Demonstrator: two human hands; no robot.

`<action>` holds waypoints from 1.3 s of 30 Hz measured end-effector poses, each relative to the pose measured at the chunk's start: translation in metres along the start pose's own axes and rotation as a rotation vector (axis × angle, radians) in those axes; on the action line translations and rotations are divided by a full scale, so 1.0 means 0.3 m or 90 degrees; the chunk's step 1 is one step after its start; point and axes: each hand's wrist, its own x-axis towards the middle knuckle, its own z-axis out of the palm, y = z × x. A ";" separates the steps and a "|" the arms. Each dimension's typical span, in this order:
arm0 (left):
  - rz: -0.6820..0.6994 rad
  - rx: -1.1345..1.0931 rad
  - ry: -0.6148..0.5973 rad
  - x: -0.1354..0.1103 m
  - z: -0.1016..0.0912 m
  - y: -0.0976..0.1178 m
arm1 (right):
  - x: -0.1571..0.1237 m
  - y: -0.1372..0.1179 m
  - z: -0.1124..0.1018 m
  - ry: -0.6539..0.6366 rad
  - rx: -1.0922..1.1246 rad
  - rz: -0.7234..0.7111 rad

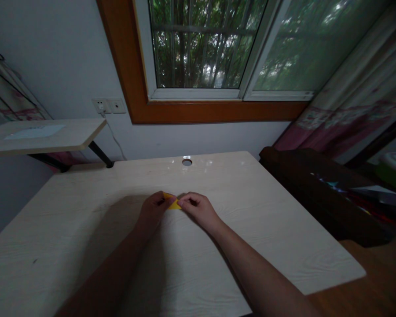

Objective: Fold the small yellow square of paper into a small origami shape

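Between my two hands is a small yellow piece of folded paper (174,205), just above or on the pale wooden desk (260,211). My left hand (154,208) pinches its left side, with the thumb lying across the front. At the right corner, my right hand (199,208) grips it between thumb and fingertips. Fingers cover much of the paper, so its full shape is hidden.
A round cable hole (187,162) lies near the desk's back edge. At the left stands a raised shelf (82,132) on black legs, with a wall socket (108,105) behind. Dark wooden furniture (303,189) borders the desk's right side, below a curtain (343,97).
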 end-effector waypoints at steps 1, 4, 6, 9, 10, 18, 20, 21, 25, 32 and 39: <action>0.007 0.000 0.001 0.000 0.001 -0.001 | 0.001 0.002 -0.001 0.000 0.003 0.003; 0.012 0.009 -0.001 -0.001 0.003 -0.001 | 0.002 0.009 -0.002 0.003 0.020 0.012; 0.008 0.015 0.002 -0.002 0.004 -0.002 | 0.002 0.015 -0.001 0.008 0.025 0.014; 0.004 0.001 0.003 -0.002 0.005 -0.004 | 0.003 0.017 -0.001 0.012 0.026 0.010; 0.003 -0.007 0.006 -0.002 0.005 -0.005 | 0.003 0.015 -0.001 0.013 0.028 0.010; -0.030 -0.075 0.062 0.005 -0.008 -0.007 | 0.001 -0.010 -0.002 0.042 0.030 0.001; -0.035 -0.090 0.079 0.007 -0.010 -0.010 | 0.000 -0.010 -0.004 0.046 0.021 -0.005; -0.039 -0.096 0.088 0.007 -0.011 -0.010 | 0.000 -0.009 -0.004 0.047 0.018 -0.006; -0.064 -0.106 0.125 0.010 -0.017 0.003 | 0.002 -0.003 -0.008 0.061 0.008 -0.005; -0.082 -0.106 0.147 0.018 -0.029 0.002 | 0.007 -0.014 -0.016 0.116 0.031 0.011; -0.054 -0.071 0.039 0.008 -0.003 -0.014 | 0.005 0.002 -0.004 0.049 -0.019 -0.047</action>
